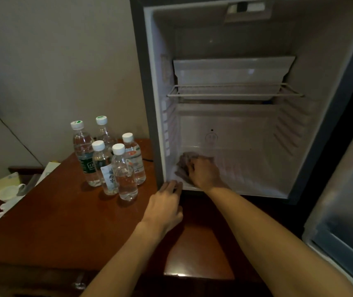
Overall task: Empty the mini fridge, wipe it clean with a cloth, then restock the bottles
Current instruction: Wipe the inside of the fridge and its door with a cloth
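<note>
Five water bottles [109, 159] stand clustered on the wooden table [64, 221], just beside the left wall of the open mini fridge [300, 82]. All are clear plastic with white caps, upright, some touching. The fridge holds no bottles; a wire shelf [234, 91] crosses it midway, with a pale tray above. On the fridge floor, near the front left corner, lies a crumpled dark cloth [185, 162]. The right hand [203, 173] presses down on the cloth, fingers curled over its bunched folds. The left hand [165, 207] rests on the table with straight fingers close together, tips touching the fridge's lower front edge. The door [347, 200] hangs open at right.
</note>
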Motion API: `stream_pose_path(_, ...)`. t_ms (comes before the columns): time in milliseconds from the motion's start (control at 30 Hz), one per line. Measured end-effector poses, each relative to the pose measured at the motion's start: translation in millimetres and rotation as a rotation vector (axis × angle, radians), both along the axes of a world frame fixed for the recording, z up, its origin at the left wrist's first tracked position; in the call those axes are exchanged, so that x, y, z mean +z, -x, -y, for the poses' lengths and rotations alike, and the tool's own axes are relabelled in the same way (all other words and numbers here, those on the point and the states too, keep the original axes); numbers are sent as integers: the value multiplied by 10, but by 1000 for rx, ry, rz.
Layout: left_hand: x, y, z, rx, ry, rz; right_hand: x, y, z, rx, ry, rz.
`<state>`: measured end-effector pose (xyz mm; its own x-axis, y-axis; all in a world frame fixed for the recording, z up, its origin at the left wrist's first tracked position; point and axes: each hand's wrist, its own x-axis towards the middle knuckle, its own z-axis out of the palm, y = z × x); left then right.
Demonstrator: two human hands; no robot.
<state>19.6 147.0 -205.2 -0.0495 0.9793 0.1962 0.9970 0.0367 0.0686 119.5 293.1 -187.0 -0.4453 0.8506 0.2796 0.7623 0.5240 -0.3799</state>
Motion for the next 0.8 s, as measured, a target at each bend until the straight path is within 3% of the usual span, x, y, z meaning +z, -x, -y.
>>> stream_pose_path(367, -91, 62, -45, -56, -54, -3, 77, 190, -553, -11, 32, -35)
stream_pose_path(800, -7, -33, 24, 3, -38, 39, -3, -149, 511, 10, 53, 57)
